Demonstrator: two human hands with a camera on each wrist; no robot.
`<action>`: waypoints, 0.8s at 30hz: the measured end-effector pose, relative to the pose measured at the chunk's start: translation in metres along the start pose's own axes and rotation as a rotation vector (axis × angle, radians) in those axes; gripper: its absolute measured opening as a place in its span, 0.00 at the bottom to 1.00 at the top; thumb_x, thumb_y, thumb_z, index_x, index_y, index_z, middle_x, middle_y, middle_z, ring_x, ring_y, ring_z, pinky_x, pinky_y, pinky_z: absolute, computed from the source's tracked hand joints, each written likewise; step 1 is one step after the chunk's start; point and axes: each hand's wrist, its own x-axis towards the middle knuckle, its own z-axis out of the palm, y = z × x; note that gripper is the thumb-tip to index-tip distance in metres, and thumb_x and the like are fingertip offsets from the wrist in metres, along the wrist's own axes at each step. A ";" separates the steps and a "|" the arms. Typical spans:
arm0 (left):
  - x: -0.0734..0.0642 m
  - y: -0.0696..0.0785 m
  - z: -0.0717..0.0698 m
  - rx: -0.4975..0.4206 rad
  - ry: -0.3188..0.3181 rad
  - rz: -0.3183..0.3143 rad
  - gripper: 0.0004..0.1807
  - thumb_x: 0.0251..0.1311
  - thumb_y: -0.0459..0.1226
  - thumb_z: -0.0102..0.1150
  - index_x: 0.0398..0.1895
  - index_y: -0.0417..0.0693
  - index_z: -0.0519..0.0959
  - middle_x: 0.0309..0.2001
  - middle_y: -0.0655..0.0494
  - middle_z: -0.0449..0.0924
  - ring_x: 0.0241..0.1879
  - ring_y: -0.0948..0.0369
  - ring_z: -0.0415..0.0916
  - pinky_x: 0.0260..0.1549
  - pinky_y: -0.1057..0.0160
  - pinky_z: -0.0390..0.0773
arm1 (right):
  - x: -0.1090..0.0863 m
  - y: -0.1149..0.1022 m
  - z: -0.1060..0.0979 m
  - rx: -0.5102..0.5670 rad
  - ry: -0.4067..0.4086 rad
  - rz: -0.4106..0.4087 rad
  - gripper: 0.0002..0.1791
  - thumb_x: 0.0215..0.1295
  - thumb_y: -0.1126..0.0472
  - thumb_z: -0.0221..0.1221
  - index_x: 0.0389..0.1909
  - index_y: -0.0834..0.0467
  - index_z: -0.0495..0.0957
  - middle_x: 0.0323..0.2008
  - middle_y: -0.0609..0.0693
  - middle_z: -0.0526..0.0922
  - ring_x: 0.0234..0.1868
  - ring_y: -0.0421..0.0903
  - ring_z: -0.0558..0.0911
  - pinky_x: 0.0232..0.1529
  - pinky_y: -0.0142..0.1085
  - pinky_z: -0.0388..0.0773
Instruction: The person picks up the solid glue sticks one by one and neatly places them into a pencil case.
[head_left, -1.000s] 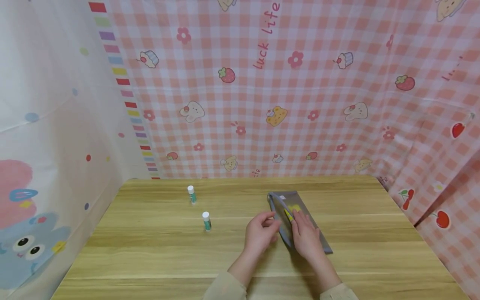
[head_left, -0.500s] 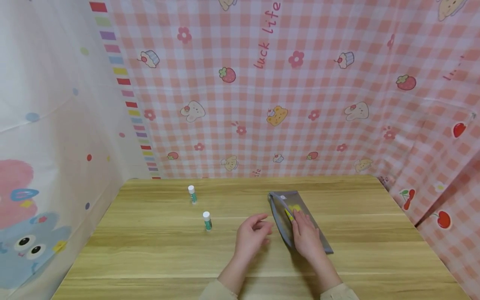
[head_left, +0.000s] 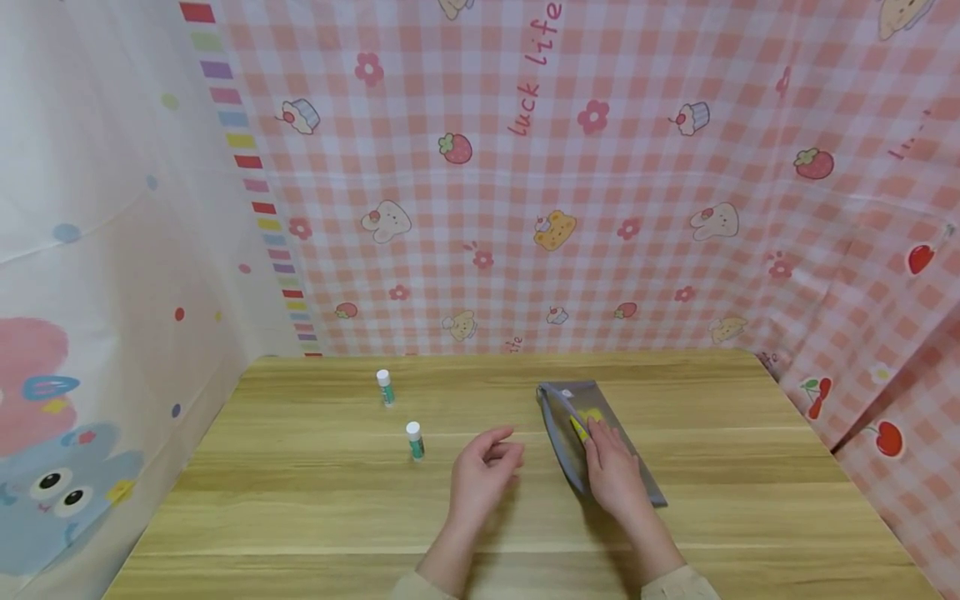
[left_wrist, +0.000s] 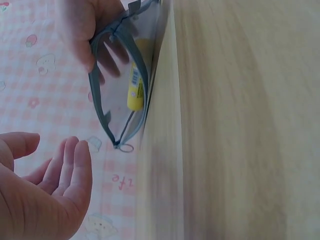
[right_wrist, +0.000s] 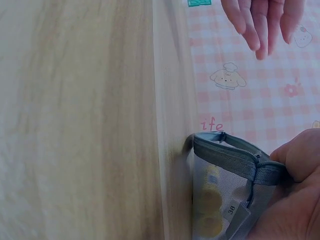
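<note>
A grey mesh zip pouch lies slanted on the table, its zip mouth gaping toward the left. My right hand grips it by the upper edge of that mouth, the thumb at the rim in the right wrist view. Inside the pouch is a yellow stick with a printed label, and rounded yellow shapes show through the mesh. My left hand hovers left of the pouch, holding nothing, fingers loosely bent. Two green glue sticks with white caps, the nearer glue stick and the farther glue stick, stand farther left.
The wooden table reaches back to a pink checked curtain. A white printed curtain hangs at the left side, and checked cloth continues down the right.
My left hand has moved away from the pouch's mouth toward the left, nearer the glue sticks. The right hand and the pouch have stayed in place.
</note>
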 end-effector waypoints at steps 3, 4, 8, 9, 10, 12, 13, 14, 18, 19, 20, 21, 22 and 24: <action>0.000 0.000 -0.005 0.048 0.029 0.004 0.18 0.62 0.33 0.65 0.54 0.36 0.79 0.38 0.48 0.85 0.35 0.57 0.83 0.34 0.56 0.86 | 0.000 -0.001 0.000 0.000 0.012 -0.015 0.22 0.76 0.65 0.44 0.65 0.73 0.66 0.65 0.73 0.65 0.66 0.74 0.62 0.59 0.77 0.54; 0.000 0.000 -0.007 0.071 0.041 0.015 0.18 0.62 0.33 0.65 0.54 0.36 0.80 0.37 0.49 0.85 0.34 0.58 0.82 0.34 0.58 0.86 | 0.000 -0.001 0.000 0.000 0.016 -0.020 0.22 0.76 0.65 0.45 0.65 0.73 0.67 0.65 0.73 0.66 0.66 0.74 0.63 0.59 0.77 0.55; 0.000 0.000 -0.016 0.159 0.095 0.059 0.17 0.60 0.33 0.66 0.51 0.37 0.81 0.37 0.50 0.85 0.33 0.59 0.82 0.32 0.66 0.83 | 0.000 -0.001 -0.001 0.002 0.013 -0.014 0.22 0.76 0.65 0.45 0.65 0.73 0.66 0.66 0.72 0.65 0.66 0.73 0.62 0.59 0.77 0.54; 0.000 0.000 -0.018 0.177 0.108 0.071 0.17 0.60 0.33 0.67 0.51 0.37 0.81 0.37 0.50 0.85 0.33 0.59 0.82 0.32 0.68 0.82 | 0.000 0.000 -0.001 0.003 0.012 -0.011 0.22 0.76 0.65 0.45 0.66 0.73 0.66 0.66 0.72 0.65 0.67 0.73 0.62 0.60 0.76 0.54; 0.001 0.000 -0.020 0.189 0.120 0.080 0.16 0.60 0.34 0.67 0.51 0.37 0.81 0.37 0.50 0.85 0.33 0.59 0.82 0.33 0.68 0.81 | 0.000 0.000 -0.001 0.002 0.013 -0.011 0.22 0.76 0.65 0.45 0.66 0.73 0.66 0.66 0.72 0.65 0.66 0.73 0.62 0.59 0.77 0.54; 0.001 0.000 -0.025 0.203 0.142 0.098 0.17 0.59 0.34 0.67 0.50 0.37 0.81 0.37 0.49 0.85 0.34 0.58 0.82 0.33 0.69 0.81 | 0.000 0.000 0.000 0.003 0.013 -0.011 0.22 0.76 0.65 0.45 0.66 0.73 0.66 0.66 0.72 0.65 0.67 0.73 0.62 0.60 0.77 0.54; 0.002 0.000 -0.027 0.207 0.154 0.107 0.17 0.59 0.34 0.68 0.50 0.37 0.81 0.36 0.49 0.85 0.34 0.58 0.82 0.34 0.69 0.80 | 0.000 0.001 -0.001 0.002 0.012 -0.010 0.22 0.76 0.66 0.44 0.66 0.72 0.66 0.66 0.72 0.65 0.67 0.73 0.62 0.60 0.76 0.53; 0.002 0.000 -0.030 0.206 0.163 0.115 0.17 0.58 0.33 0.68 0.50 0.36 0.81 0.36 0.49 0.85 0.34 0.57 0.82 0.34 0.69 0.80 | 0.000 0.000 0.000 0.000 0.014 -0.014 0.22 0.76 0.66 0.45 0.66 0.72 0.66 0.66 0.72 0.65 0.67 0.73 0.62 0.60 0.77 0.54; 0.002 0.003 -0.038 0.214 0.200 0.149 0.19 0.58 0.33 0.69 0.52 0.36 0.80 0.37 0.49 0.85 0.35 0.55 0.82 0.35 0.70 0.80 | 0.000 -0.001 -0.001 -0.005 0.015 -0.019 0.22 0.77 0.65 0.45 0.65 0.72 0.67 0.66 0.72 0.65 0.66 0.73 0.62 0.59 0.77 0.54; 0.002 0.004 -0.040 0.216 0.208 0.160 0.19 0.58 0.34 0.69 0.52 0.36 0.80 0.37 0.50 0.85 0.36 0.56 0.82 0.35 0.70 0.81 | 0.000 -0.001 -0.001 -0.006 0.014 -0.019 0.22 0.77 0.65 0.45 0.66 0.72 0.67 0.66 0.72 0.65 0.66 0.73 0.62 0.59 0.77 0.54; 0.002 0.005 -0.042 0.218 0.218 0.173 0.20 0.58 0.34 0.69 0.52 0.36 0.80 0.37 0.50 0.85 0.36 0.56 0.82 0.36 0.70 0.81 | 0.000 -0.001 -0.001 -0.005 0.011 -0.016 0.22 0.77 0.65 0.45 0.66 0.72 0.66 0.66 0.72 0.65 0.67 0.73 0.62 0.59 0.77 0.54; 0.002 0.006 -0.044 0.226 0.232 0.186 0.20 0.58 0.34 0.69 0.52 0.36 0.80 0.37 0.50 0.85 0.35 0.57 0.82 0.36 0.70 0.81 | 0.000 -0.001 -0.001 -0.004 0.012 -0.015 0.22 0.76 0.65 0.45 0.66 0.72 0.66 0.66 0.72 0.65 0.67 0.73 0.62 0.59 0.77 0.54; 0.002 0.007 -0.046 0.234 0.245 0.198 0.20 0.58 0.34 0.70 0.52 0.36 0.80 0.37 0.51 0.85 0.35 0.58 0.82 0.35 0.70 0.81 | 0.000 -0.001 -0.001 -0.002 0.011 -0.012 0.22 0.76 0.65 0.44 0.66 0.72 0.66 0.66 0.72 0.65 0.67 0.73 0.62 0.60 0.77 0.54; 0.002 0.009 -0.050 0.247 0.274 0.231 0.19 0.57 0.33 0.70 0.52 0.36 0.80 0.36 0.52 0.85 0.35 0.59 0.81 0.35 0.70 0.82 | 0.000 0.000 -0.001 0.003 0.009 -0.007 0.23 0.76 0.65 0.44 0.66 0.72 0.66 0.66 0.72 0.65 0.67 0.73 0.62 0.60 0.76 0.53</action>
